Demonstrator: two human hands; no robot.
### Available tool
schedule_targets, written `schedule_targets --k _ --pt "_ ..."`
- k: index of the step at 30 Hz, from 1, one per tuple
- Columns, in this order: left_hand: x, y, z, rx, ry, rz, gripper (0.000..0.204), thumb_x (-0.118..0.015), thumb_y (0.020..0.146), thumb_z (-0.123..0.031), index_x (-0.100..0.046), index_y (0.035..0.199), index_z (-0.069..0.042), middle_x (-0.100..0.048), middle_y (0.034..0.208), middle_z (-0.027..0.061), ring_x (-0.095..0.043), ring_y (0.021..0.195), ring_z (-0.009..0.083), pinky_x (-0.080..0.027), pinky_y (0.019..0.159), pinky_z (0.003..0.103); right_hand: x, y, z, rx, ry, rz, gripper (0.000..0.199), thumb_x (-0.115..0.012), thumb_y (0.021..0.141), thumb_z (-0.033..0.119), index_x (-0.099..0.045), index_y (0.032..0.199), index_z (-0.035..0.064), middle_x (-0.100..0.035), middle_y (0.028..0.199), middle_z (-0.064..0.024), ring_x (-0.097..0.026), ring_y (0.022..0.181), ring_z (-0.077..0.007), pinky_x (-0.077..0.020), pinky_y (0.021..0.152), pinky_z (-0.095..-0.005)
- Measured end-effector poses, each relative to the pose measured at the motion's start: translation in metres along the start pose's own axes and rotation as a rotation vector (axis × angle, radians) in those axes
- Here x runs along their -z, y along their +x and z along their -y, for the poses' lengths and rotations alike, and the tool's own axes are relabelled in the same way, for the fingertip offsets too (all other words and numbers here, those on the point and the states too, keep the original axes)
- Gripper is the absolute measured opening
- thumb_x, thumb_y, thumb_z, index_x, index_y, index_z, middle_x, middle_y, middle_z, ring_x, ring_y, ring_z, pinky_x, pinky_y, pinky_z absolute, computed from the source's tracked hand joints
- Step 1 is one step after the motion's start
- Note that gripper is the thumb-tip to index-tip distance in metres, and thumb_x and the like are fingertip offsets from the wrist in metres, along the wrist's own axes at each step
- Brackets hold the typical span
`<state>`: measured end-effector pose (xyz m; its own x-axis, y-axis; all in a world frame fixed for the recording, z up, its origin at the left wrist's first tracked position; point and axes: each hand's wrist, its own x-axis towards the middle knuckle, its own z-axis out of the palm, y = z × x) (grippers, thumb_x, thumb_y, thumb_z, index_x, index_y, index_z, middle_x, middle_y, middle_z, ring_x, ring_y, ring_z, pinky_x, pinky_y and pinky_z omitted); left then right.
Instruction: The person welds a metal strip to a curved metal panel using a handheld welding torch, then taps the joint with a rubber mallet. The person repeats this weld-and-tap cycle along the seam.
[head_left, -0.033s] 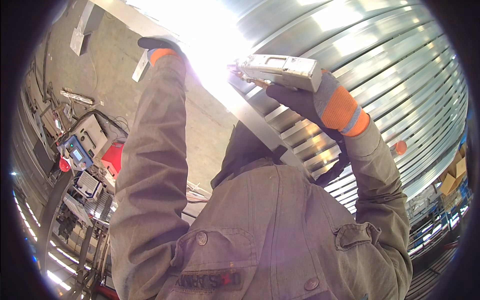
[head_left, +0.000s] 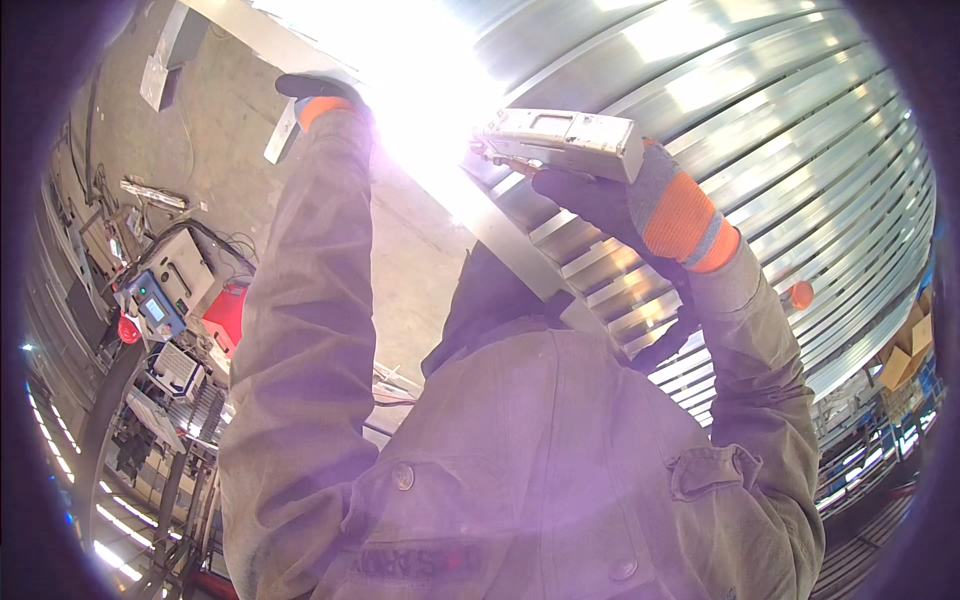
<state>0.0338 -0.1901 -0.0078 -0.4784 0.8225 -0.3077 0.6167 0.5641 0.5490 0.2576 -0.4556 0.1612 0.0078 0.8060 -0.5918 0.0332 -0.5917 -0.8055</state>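
Both my arms are raised overhead toward the corrugated metal panel (head_left: 800, 150). My right hand (head_left: 610, 205), in a dark glove with an orange and grey cuff, has its fingers (head_left: 565, 190) wrapped from below around a grey box-shaped tool (head_left: 560, 140), which lies roughly level and just under the panel. My left hand (head_left: 315, 90), gloved alike, is up at the panel's left end beside a very bright glare (head_left: 420, 70); the glare washes out the fingers, so I cannot tell how far they are open or whether they hold anything. Compared with the earlier frame, nothing differs: hands, tool and sleeves sit in the same places. Well below the panel, to its left, a grey machine with a small blue screen (head_left: 160, 300) and a red unit (head_left: 225, 315) stand on the floor.
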Motion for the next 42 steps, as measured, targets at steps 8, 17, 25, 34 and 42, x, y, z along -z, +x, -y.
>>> schedule_targets --k 8,17,25,34,42 --pt "-0.020 0.057 0.040 0.030 -0.228 0.102 0.084 -0.031 0.106 -0.069 -0.070 0.125 0.002 -0.076 0.105 0.0154 -0.072 0.095 0.0303 -0.054 0.081 0.039 -0.003 0.001 0.002 0.105 -0.036 -0.013 0.045 -0.078 0.098 0.029 -0.069 0.133 0.0016 -0.077 0.098 -0.0098 -0.071 0.081 -0.0119 -0.0595 0.070 -0.0267" --pt "-0.001 0.028 0.017 0.078 -0.216 0.103 0.084 -0.031 0.106 -0.069 -0.068 0.130 0.002 -0.076 0.115 0.0179 -0.072 0.105 0.0333 -0.055 0.086 0.042 0.000 -0.003 0.010 0.178 -0.028 -0.038 0.042 -0.077 0.098 0.026 -0.070 0.132 0.0018 -0.077 0.100 -0.0077 -0.070 0.083 -0.0103 -0.0584 0.072 -0.0274" --pt "0.041 -0.001 -0.031 0.224 -0.406 0.244 0.058 -0.050 0.105 -0.051 -0.068 0.133 -0.003 -0.071 0.126 0.0144 -0.069 0.108 0.0286 -0.055 0.088 0.039 0.029 -0.070 0.012 0.312 -0.173 -0.200 0.036 -0.076 0.095 0.014 -0.071 0.129 0.0029 -0.077 0.110 -0.0107 -0.072 0.092 -0.0177 -0.0575 0.080 -0.0326" --pt "0.089 -0.061 -0.053 -0.512 -0.111 0.703 0.030 -0.073 0.100 -0.029 -0.077 0.113 -0.002 -0.073 0.093 0.0010 -0.061 0.078 0.0097 -0.051 0.067 0.027 0.025 -0.178 -0.025 0.150 -0.218 -0.243 0.037 -0.079 0.090 0.009 -0.072 0.125 0.0012 -0.077 0.104 -0.0131 -0.073 0.085 -0.0215 -0.0590 0.078 -0.0331" --pt "0.033 -0.181 -0.082 -0.771 0.890 1.289 0.047 -0.078 0.089 -0.046 -0.078 0.112 -0.006 -0.071 0.087 0.0027 -0.058 0.070 0.0128 -0.049 0.061 0.032 0.008 -0.194 -0.045 0.099 -0.059 -0.234 0.036 -0.079 0.091 0.013 -0.073 0.125 0.0016 -0.078 0.105 -0.0121 -0.075 0.089 -0.0203 -0.0601 0.081 -0.0326"
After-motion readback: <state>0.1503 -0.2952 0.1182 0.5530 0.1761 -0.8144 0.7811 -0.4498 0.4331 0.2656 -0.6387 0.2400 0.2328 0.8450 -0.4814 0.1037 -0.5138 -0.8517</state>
